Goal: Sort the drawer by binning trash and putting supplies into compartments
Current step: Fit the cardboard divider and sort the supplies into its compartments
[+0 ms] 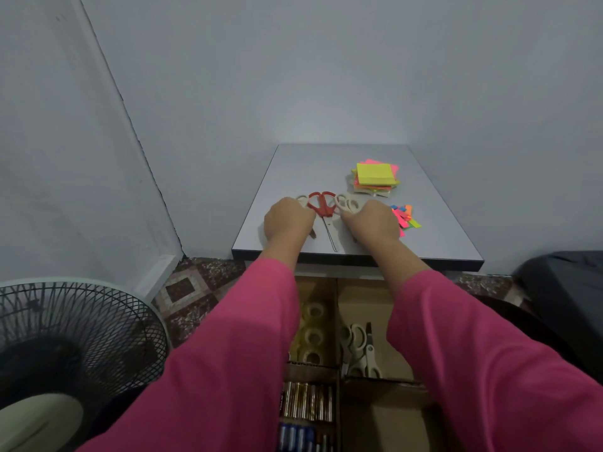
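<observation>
Both hands are curled over cream-handled scissors on the table (293, 164), the left hand (287, 220) on one pair, the right hand (372, 220) on another, flanking the red scissors (323, 203): stiff, light things, best lifted by the handles

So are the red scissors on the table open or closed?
Closed. The red scissors lie flat on the table between both hands, blades together in one narrow point toward the near edge.

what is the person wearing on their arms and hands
Both arms wear loose, wide pink long sleeves, left sleeve and right sleeve, ending short of the wrists. The left hand and right hand are bare: no gloves, rings or watch show.
</observation>
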`<state>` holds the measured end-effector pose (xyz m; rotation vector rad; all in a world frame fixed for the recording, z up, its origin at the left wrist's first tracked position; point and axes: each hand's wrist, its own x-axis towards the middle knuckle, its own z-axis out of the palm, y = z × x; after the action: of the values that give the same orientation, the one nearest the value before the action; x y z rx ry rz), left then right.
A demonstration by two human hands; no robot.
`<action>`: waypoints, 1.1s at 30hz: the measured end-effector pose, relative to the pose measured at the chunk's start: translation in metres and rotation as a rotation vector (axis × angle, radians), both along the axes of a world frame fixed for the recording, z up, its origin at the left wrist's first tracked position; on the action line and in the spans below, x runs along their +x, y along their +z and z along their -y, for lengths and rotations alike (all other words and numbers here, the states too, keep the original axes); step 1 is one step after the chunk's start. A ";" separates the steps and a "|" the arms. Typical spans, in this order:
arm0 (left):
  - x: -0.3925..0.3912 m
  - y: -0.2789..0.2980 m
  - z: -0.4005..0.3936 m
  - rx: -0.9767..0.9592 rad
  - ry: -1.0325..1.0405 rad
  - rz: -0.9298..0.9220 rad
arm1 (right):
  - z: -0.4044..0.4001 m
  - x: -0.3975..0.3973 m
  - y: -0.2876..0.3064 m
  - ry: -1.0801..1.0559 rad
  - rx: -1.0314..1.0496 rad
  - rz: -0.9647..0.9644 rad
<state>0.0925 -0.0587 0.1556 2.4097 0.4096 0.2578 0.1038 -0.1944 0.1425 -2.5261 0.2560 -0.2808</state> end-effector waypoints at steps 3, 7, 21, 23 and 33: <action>-0.009 -0.001 -0.002 -0.062 -0.019 0.031 | 0.006 -0.004 -0.001 -0.006 0.119 0.008; -0.030 -0.002 -0.008 -0.202 -0.065 0.090 | 0.017 -0.024 0.002 0.075 0.313 0.062; -0.143 -0.111 0.014 -0.440 -0.475 0.205 | 0.071 -0.154 -0.067 0.249 0.367 -0.147; -0.145 -0.118 0.019 -0.447 -0.471 0.198 | 0.075 -0.150 -0.079 0.237 0.235 -0.247; -0.138 -0.124 0.021 -0.548 -0.373 0.148 | 0.080 -0.100 -0.134 0.072 -0.136 -0.499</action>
<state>-0.0457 -0.0795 0.0318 1.8647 -0.0440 0.1316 0.0043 -0.2740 0.0083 -2.6987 0.3451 0.3801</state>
